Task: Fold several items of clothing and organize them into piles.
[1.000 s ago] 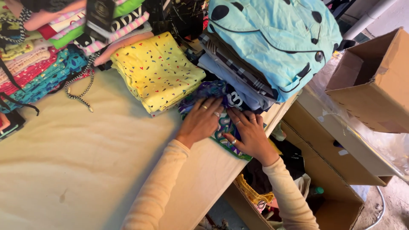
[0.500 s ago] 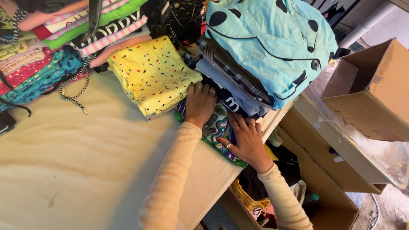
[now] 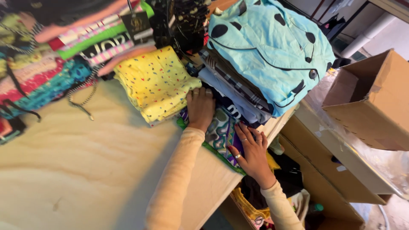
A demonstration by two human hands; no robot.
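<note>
You're pressing your left hand [image 3: 200, 108] flat, fingers together, on a patterned green-and-purple cloth [image 3: 221, 136] that's lying at the edge of the plywood table [image 3: 85, 170], tucked between the folded yellow speckled fabric [image 3: 155, 83] and a stack of folded clothes [image 3: 238, 91] topped by a light blue garment with black spots [image 3: 272, 47]. Your right hand [image 3: 251, 151] is lying open on the same cloth near the table's edge, fingers spread, not gripping anything. An open cardboard box [image 3: 375, 106] is sitting off to the right, well apart.
</note>
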